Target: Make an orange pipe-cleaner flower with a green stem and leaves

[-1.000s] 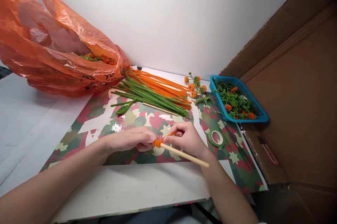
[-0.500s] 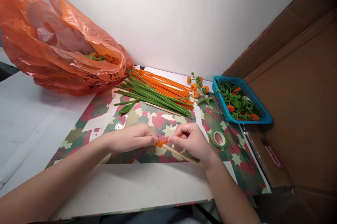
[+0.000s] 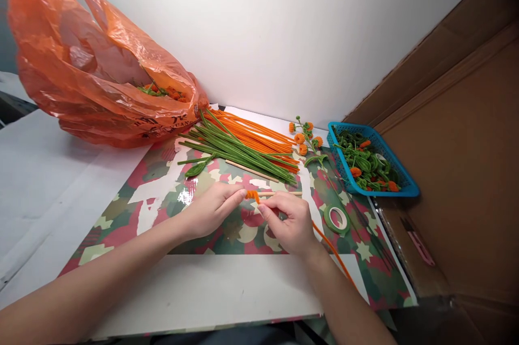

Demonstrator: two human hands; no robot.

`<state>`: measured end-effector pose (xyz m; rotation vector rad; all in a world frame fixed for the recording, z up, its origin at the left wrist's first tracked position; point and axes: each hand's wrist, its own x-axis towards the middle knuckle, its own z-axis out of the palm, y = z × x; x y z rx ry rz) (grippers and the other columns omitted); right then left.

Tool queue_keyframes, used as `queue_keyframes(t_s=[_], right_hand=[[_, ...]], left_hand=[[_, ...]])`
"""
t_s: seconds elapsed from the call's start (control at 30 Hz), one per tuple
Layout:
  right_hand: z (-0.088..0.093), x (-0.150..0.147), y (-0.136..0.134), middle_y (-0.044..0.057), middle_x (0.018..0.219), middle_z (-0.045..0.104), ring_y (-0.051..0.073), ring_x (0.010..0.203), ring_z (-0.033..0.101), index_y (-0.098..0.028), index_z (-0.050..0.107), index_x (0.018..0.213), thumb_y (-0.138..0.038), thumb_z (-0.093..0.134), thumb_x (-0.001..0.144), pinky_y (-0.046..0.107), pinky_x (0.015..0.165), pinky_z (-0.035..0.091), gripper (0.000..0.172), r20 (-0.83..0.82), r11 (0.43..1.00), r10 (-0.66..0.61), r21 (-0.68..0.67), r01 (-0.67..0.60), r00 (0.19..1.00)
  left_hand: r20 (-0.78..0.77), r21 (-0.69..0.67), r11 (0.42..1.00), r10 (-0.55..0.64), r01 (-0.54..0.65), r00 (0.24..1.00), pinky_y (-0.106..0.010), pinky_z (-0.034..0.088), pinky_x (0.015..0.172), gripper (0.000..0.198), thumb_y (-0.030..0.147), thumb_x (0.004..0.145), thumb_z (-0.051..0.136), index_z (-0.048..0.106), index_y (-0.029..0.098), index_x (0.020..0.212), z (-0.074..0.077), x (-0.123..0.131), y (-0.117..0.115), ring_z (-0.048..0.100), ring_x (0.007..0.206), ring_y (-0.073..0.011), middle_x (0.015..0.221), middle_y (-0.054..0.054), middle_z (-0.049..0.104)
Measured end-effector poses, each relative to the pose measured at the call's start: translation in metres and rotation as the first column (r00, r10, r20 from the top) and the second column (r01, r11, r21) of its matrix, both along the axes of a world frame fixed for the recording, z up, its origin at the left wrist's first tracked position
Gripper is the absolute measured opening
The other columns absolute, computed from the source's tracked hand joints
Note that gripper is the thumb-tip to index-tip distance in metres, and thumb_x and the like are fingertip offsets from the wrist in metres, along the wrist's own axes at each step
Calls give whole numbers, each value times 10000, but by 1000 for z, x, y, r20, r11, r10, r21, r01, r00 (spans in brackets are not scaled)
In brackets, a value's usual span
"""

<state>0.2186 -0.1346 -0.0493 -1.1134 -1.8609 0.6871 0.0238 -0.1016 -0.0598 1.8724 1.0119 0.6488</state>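
At six o'clock from the green stems (image 3: 247,153), the left hand (image 3: 213,207) pinches the orange coil (image 3: 252,194) round a wooden stick (image 3: 268,193); at its four o'clock, the right hand (image 3: 288,220) grips the trailing strand (image 3: 334,252). Slackened tension could loosen the turns.

The left hand (image 3: 217,209) pinches an orange fuzzy wire (image 3: 252,194) coiled around a wooden stick (image 3: 279,193); the right hand (image 3: 288,220) holds the wire's tail. Green stems (image 3: 247,153) lie beyond on the patterned bench (image 3: 121,226).
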Motion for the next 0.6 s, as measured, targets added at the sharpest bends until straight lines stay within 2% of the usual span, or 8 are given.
queue_keyframes(t_s=[0.1, 0.17, 0.23, 0.3, 0.43, 0.53, 0.6], right_hand=[[-3, -1, -3, 25, 606, 638, 145, 544, 538, -201, 709, 709, -247, 578, 864, 288, 562, 450, 209, -43, 997, -65, -38, 63, 997], [-6, -2, -4, 26, 595, 625, 141, 523, 529, -197, 715, 704, -274, 593, 855, 287, 540, 448, 209, -95, 989, -95, -124, 83, 991], [-8, -2, -3, 21, 582, 605, 135, 508, 516, -193, 713, 691, -303, 626, 831, 280, 511, 438, 198, -185, 967, -96, -248, 48, 978], [-9, -1, -1, 11, 577, 582, 120, 490, 494, -186, 706, 670, -331, 673, 793, 259, 469, 413, 193, -295, 919, -61, -389, -61, 954], [-6, 2, 6, -15, 558, 536, 72, 453, 423, -158, 683, 590, -362, 805, 653, 208, 401, 335, 247, -453, 773, 35, -553, -312, 891], [-3, 6, 9, -27, 513, 531, 64, 428, 425, -147, 655, 545, -354, 853, 579, 192, 376, 313, 288, -445, 698, -18, -646, -307, 895], [-1, 10, 11, -25, 490, 546, 78, 415, 462, -148, 663, 567, -364, 834, 614, 194, 370, 330, 280, -374, 684, -28, -683, -256, 927]], left_hand=[[206, -172, 985, 37, -1, 978, -275, 212, 505, 421, 455, 964, 297, 295, 211, 621, -4, 4, -2, 232, 540, -120, 595, 44, 268], [334, -259, 965, 43, 48, 942, -283, 187, 494, 439, 478, 961, 305, 282, 215, 611, -7, 6, -3, 193, 527, -117, 577, 51, 242], [440, -333, 934, 32, 130, 897, -289, 163, 487, 456, 497, 952, 333, 256, 219, 599, -9, 6, -4, 166, 516, -112, 561, 58, 218], [518, -404, 884, 9, 235, 855, -292, 143, 481, 474, 505, 940, 364, 223, 223, 586, -11, 5, -4, 143, 500, -104, 541, 67, 191], [577, -484, 768, -81, 420, 813, -294, 122, 476, 478, 480, 917, 423, 217, 220, 572, -12, 1, -2, 122, 477, -90, 512, 77, 171], [572, -497, 719, -150, 486, 807, -295, 110, 473, 465, 458, 899, 468, 246, 215, 572, -9, -3, 1, 146, 475, -91, 519, 73, 184], [544, -493, 700, -216, 516, 811, -297, 112, 471, 459, 453, 900, 468, 251, 214, 574, -5, -5, 3, 153, 482, -95, 532, 68, 192]])
